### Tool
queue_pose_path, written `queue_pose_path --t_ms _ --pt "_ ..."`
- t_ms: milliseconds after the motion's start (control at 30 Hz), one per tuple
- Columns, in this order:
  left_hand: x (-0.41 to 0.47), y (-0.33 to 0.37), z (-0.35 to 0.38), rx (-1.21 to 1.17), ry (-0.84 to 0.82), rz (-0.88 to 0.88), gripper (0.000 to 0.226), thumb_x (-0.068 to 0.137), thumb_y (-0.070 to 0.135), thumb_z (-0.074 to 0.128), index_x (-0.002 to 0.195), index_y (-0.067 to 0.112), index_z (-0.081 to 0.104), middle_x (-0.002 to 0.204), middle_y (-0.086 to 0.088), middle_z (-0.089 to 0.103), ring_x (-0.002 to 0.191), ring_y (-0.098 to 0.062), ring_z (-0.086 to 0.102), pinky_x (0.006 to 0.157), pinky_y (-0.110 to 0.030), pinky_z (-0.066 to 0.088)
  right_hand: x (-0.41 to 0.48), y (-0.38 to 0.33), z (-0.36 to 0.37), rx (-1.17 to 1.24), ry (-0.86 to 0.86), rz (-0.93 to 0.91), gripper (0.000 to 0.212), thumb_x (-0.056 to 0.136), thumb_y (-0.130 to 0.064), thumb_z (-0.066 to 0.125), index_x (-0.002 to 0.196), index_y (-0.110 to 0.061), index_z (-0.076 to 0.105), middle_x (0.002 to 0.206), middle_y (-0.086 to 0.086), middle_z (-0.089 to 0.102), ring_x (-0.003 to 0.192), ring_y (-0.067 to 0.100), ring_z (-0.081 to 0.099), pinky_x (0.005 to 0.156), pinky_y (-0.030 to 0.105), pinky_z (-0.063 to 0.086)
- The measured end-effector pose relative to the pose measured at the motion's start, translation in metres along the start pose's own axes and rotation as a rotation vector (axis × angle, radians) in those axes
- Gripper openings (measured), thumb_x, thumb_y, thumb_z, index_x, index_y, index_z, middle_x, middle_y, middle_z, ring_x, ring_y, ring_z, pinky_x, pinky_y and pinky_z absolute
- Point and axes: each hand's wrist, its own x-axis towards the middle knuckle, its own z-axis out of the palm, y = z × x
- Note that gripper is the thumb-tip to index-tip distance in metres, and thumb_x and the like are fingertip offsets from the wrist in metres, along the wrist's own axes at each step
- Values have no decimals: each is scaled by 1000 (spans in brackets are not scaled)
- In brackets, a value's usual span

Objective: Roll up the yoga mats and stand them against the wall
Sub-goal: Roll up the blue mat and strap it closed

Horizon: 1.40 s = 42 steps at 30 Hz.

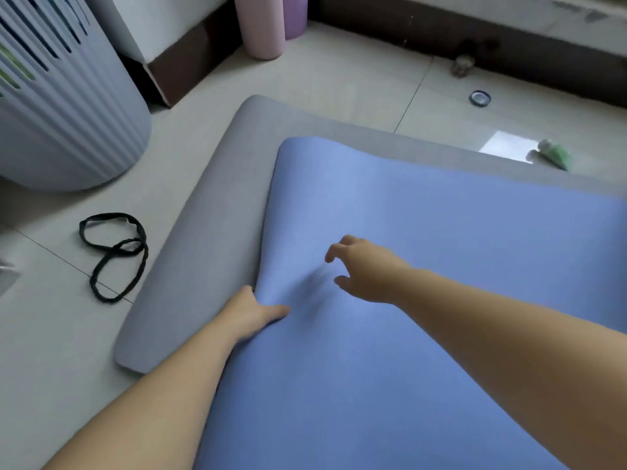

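The left hand (252,312) is gripping the side edge of the blue mat (424,232), which is lying over the grey mat (210,232) on the floor (339,83), while the right hand (368,269) is hovering above it with fingers (341,245) loosely curled, holding nothing, and a pink rolled mat (261,25) and a purple rolled mat (295,15) are standing at the wall.
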Motion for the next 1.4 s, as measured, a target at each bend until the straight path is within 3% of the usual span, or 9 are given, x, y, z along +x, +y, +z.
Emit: queue_pose_path --t_ms 100,233,367,533,667,767,933,1233,1400 --pt "-33 37 -7 94 -45 222 43 73 26 73 112 14 60 109 -2 67 96 -20 64 84 -34 53 -37 -4 -32 -85 75 -49 61 94 -18 54 147 -26 26 152 2 21 129 24 36 86 32 39" --pt "-97 101 -25 337 23 511 37 72 33 62 106 23 55 109 1 58 97 -20 59 84 -39 51 -88 -15 -101 -419 242 -124 91 89 -21 62 153 -28 -2 160 3 -11 145 25 8 111 36 25" --pt "-182 148 -37 623 152 746 26 88 17 55 112 14 46 115 -7 44 101 -35 55 79 -40 45 -146 -36 -173 -686 278 -182 85 85 -32 67 152 -29 15 161 1 4 148 24 2 118 43 5" --pt "-287 167 -60 863 400 910 26 89 7 45 113 16 44 110 -8 38 84 -39 57 58 -39 35 -248 -69 -233 -860 358 -210 25 91 -42 52 109 -25 58 113 -5 63 117 21 52 106 35 24" --pt "-356 202 -111 879 909 1022 33 78 4 65 105 21 57 101 -7 46 78 -29 58 54 -34 34 -324 -102 -260 -673 604 -53 19 96 -40 42 94 -23 51 102 -1 65 92 27 60 65 31 28" --pt "-418 232 -140 849 1234 1098 43 40 -5 82 74 16 66 76 -6 50 54 -25 50 50 -26 29 -377 -129 -287 -552 838 -32 17 97 -38 44 88 -23 46 95 1 65 86 28 60 62 33 30" --pt "-495 253 -135 724 1464 1225 32 52 -6 76 75 14 67 80 -8 54 61 -26 51 58 -32 43 -453 -146 -304 -385 1016 -5 26 97 -40 45 79 -22 42 76 -2 58 72 27 47 63 33 29" --pt "-518 153 7 836 819 1322 46 45 6 87 85 20 68 81 -4 58 70 -26 58 53 -30 46 -545 -103 -177 -439 496 103 34 93 -56 47 83 -24 41 81 -4 47 77 20 45 66 31 30" --pt "-530 135 40 1006 412 1532 22 84 27 63 102 14 62 98 -7 58 90 -29 56 61 -36 49 -589 -88 -113 -359 422 192 39 89 -61 50 90 -22 47 94 -4 42 74 19 47 62 32 34"
